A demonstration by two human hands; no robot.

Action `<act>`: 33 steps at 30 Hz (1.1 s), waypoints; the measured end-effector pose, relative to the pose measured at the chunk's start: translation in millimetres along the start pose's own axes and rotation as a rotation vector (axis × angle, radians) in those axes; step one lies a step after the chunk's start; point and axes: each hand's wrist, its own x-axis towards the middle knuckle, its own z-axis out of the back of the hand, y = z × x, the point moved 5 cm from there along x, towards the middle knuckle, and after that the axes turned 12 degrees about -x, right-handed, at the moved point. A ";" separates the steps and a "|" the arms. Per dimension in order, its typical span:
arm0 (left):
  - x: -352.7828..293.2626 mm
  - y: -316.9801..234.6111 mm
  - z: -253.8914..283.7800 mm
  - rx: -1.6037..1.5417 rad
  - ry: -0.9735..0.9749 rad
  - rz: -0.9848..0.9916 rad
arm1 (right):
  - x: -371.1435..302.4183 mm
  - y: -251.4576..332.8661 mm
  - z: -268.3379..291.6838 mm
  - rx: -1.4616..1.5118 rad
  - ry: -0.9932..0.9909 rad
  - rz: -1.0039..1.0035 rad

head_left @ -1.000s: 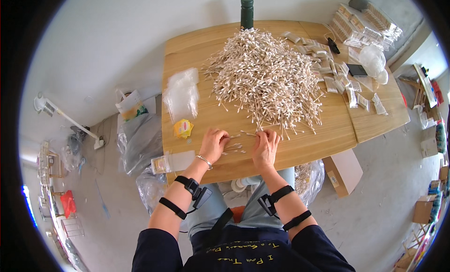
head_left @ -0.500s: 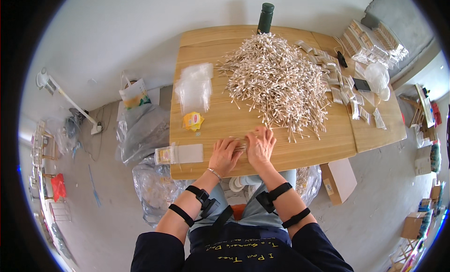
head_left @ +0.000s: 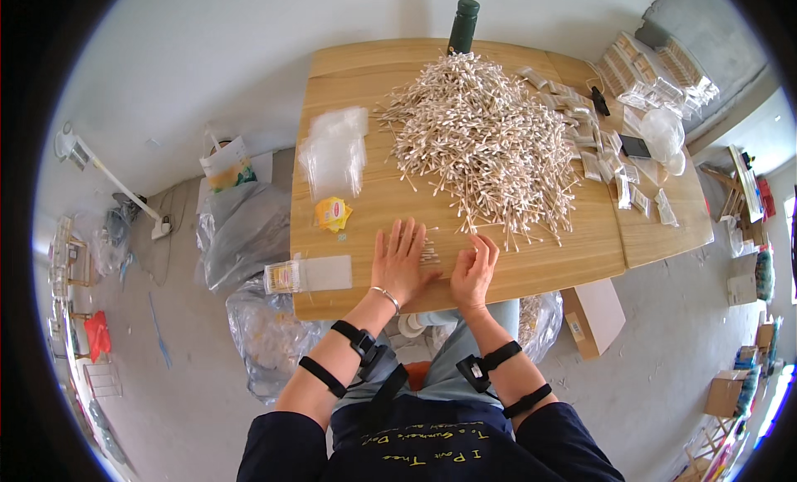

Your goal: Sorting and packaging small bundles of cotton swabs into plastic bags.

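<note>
A big heap of cotton swabs point(head_left: 490, 150) covers the middle of the wooden table. My left hand point(head_left: 400, 262) lies flat near the front edge, fingers stretched out and pointing away from me. Against its right side is a small row of cotton swabs point(head_left: 428, 251), partly hidden by the hand. To the right of that row, my right hand point(head_left: 474, 270) rests with its fingers curled in, just below the heap; whatever may be inside them is hidden. Left of my left hand, a clear bag of swabs with a yellow label point(head_left: 284, 277) lies beside a white card point(head_left: 330, 273).
Clear plastic bags point(head_left: 334, 154) and yellow cards point(head_left: 333, 215) lie on the table's left. A dark green bottle point(head_left: 464, 27) stands behind the heap. Small filled packets point(head_left: 624, 191), a black phone point(head_left: 635, 146) and a white plastic bag point(head_left: 664, 133) sit at the right.
My hands were together over the swabs and have come apart. The left has flattened out with straight fingers; the right has curled and moved slightly nearer me. The swab row now shows between them.
</note>
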 end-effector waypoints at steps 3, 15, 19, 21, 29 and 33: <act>3.8 3.2 4.3 0.014 -0.006 0.010 | 7.0 6.0 7.1 -0.354 -0.057 0.006; -22.9 -2.9 6.7 -0.238 -0.199 -0.145 | 23.3 5.5 -28.2 -0.398 0.210 0.059; -24.7 1.2 4.3 -0.288 -0.203 -0.161 | 19.1 17.7 -47.7 -0.322 0.277 0.217; -26.2 2.2 7.9 -0.314 -0.281 -0.124 | 24.1 20.7 -51.9 -0.283 0.315 0.221; -20.3 20.5 12.2 -0.437 -0.406 -0.014 | 28.6 16.2 -39.1 0.107 0.314 -0.014; -19.6 20.6 7.1 -0.491 -0.292 -0.006 | 8.0 30.8 -53.8 0.265 0.290 0.079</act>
